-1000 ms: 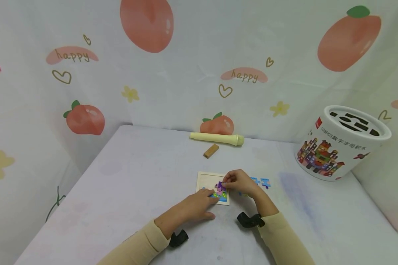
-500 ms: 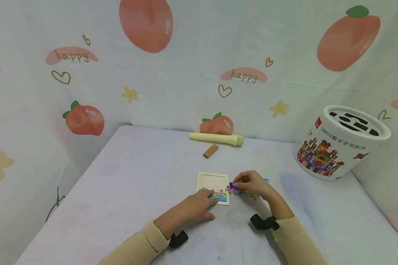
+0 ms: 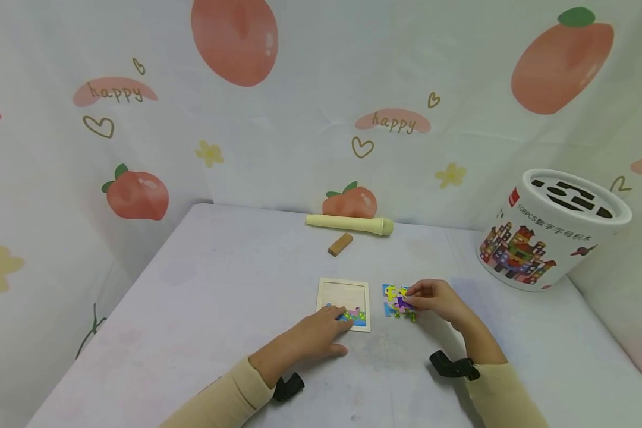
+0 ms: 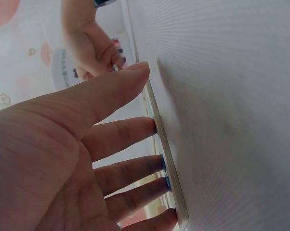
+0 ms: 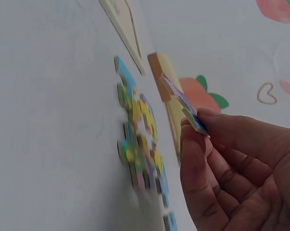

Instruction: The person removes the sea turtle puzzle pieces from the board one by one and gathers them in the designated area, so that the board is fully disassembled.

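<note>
My right hand pinches a purple jigsaw piece between thumb and fingertips. In the right wrist view the piece is tilted, raised off the table above a cluster of loose jigsaw pieces, yellow, blue and green. To the left lies a wooden puzzle tray; fitted pieces show along its near side, and its far part shows bare wood. My left hand rests on the tray's near left part with straight, spread fingers. Those fingers hide some of the fitted pieces; its thumb stays off the tray.
A small wooden block lies behind the tray. Farther back is a pale yellow toy microphone. A big white tub with printed blocks stands at the right rear, before the fabric backdrop.
My right hand has drawn the purple piece away from the tray, rightward to over the loose pieces. The left hand stays in place on the tray.
</note>
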### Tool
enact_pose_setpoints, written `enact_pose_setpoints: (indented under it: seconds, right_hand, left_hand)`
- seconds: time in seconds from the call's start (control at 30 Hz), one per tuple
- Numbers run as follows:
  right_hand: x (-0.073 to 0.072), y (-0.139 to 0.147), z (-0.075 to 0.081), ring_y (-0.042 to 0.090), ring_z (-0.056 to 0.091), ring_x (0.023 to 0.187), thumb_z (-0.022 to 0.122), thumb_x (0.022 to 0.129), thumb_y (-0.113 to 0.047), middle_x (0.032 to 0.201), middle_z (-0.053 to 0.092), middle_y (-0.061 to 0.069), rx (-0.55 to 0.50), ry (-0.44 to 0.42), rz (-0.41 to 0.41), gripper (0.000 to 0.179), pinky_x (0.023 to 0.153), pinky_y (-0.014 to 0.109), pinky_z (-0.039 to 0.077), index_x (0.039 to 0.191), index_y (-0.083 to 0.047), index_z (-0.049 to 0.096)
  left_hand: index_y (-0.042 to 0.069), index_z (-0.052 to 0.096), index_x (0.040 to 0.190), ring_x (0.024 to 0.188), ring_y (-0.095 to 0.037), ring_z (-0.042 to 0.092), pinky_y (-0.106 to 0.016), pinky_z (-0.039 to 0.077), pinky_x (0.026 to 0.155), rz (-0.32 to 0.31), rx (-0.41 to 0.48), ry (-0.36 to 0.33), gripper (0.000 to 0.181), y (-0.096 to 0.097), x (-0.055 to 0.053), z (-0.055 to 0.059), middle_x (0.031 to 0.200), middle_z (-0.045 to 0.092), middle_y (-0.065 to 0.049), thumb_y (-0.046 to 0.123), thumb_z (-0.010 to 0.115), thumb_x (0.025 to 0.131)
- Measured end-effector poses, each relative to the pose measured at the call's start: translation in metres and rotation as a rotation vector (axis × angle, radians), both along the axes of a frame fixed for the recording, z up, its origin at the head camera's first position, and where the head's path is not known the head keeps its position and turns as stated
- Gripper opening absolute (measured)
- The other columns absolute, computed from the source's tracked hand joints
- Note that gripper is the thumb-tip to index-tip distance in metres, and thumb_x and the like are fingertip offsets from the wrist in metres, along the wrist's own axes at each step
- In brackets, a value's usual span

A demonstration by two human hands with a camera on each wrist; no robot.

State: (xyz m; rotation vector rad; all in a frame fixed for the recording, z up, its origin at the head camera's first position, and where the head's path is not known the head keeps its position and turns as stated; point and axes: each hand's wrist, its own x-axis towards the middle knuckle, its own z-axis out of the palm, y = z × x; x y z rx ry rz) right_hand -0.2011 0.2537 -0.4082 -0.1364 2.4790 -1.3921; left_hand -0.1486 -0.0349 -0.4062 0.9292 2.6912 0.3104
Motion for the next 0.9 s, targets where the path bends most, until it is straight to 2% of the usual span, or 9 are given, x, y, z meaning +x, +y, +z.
enact_pose_setpoints:
  seconds: [0.17,0.4,0.9]
  right_hand:
    - [0.005,0.017,-0.002,0.009,0.058,0.071,0.067,0.086,-0.02,0.076,0.062,-0.001,0.013,-0.007,-0.03,0.03,0.067,0.024,0.055,0.098,0.006,0.06]
    - [0.01,0.035,-0.005,0.008,0.057,0.069,0.067,0.086,-0.023,0.077,0.063,-0.002,0.043,-0.012,-0.071,0.033,0.065,0.023,0.053,0.1,0.006,0.059]
    - [0.014,0.053,-0.011,0.008,0.055,0.068,0.066,0.087,-0.02,0.076,0.064,-0.005,0.081,-0.035,-0.128,0.031,0.061,0.023,0.048,0.101,0.007,0.06]
  left_hand:
    - [0.017,0.051,0.135,0.136,-0.028,0.035,-0.041,0.038,0.107,0.003,0.006,-0.009,0.055,0.0,0.001,0.001,0.146,0.04,-0.009,0.039,0.064,0.086]
    - [0.019,0.051,0.135,0.136,-0.028,0.036,-0.041,0.039,0.106,-0.001,0.001,0.013,0.056,-0.001,0.001,0.0,0.146,0.04,-0.008,0.04,0.064,0.086]
    - [0.02,0.051,0.135,0.136,-0.027,0.036,-0.039,0.039,0.107,0.004,-0.006,0.007,0.056,-0.001,0.0,-0.001,0.146,0.04,-0.008,0.042,0.064,0.085]
